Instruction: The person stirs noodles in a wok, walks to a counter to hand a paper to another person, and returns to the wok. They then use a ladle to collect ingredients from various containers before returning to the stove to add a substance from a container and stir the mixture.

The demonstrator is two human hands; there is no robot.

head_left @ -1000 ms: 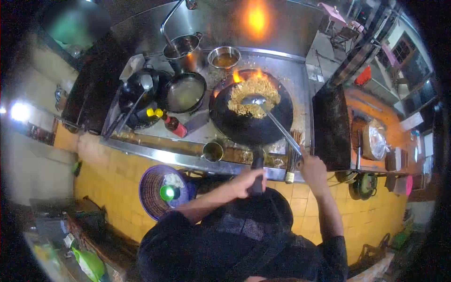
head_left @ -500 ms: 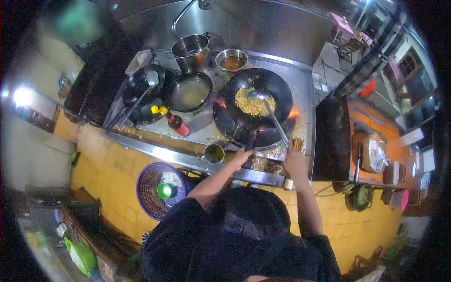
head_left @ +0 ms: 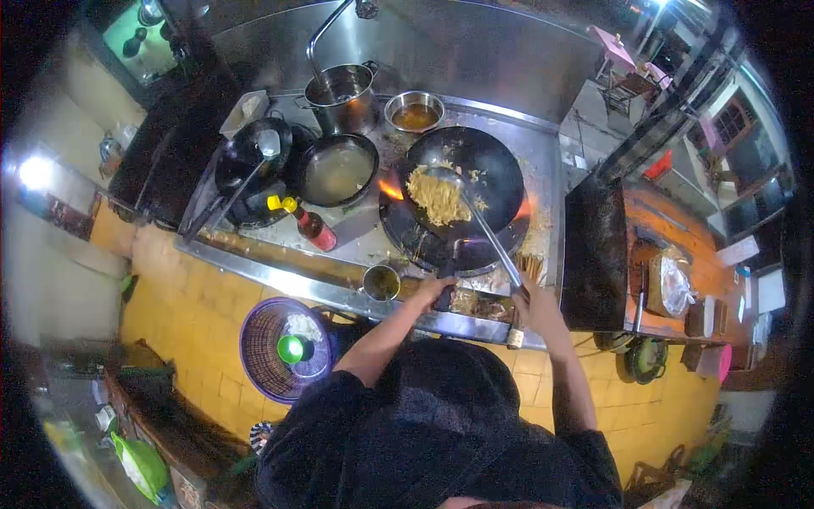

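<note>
A black wok (head_left: 498,163) sits over a burner, with flames showing on both sides of it. In it lies a heap of yellowish-brown noodles (head_left: 437,202), with small bits scattered beyond the heap. My left hand (head_left: 431,293) is closed round the wok's dark handle at the near side. In my right hand (head_left: 539,310) is the handle of a long metal ladle (head_left: 492,240), whose wooden end pokes out below the fist. The ladle's bowl rests in the noodles, partly hidden by them. Beside my right hand stands a bundle of thin brown sticks (head_left: 530,267).
Left of the wok are a pan of cloudy liquid (head_left: 339,174), a red-labelled bottle (head_left: 316,231) and another wok with a ladle (head_left: 240,165). Behind stand a tall pot (head_left: 349,110) and a steel bowl (head_left: 414,113). A small cup (head_left: 381,283) sits at the front edge; a purple basket (head_left: 254,360) is below.
The ladle's bowl has moved left and nearer, and the noodles have been pushed to the wok's left side. My right hand has come slightly lower. My left hand keeps its hold on the handle.
</note>
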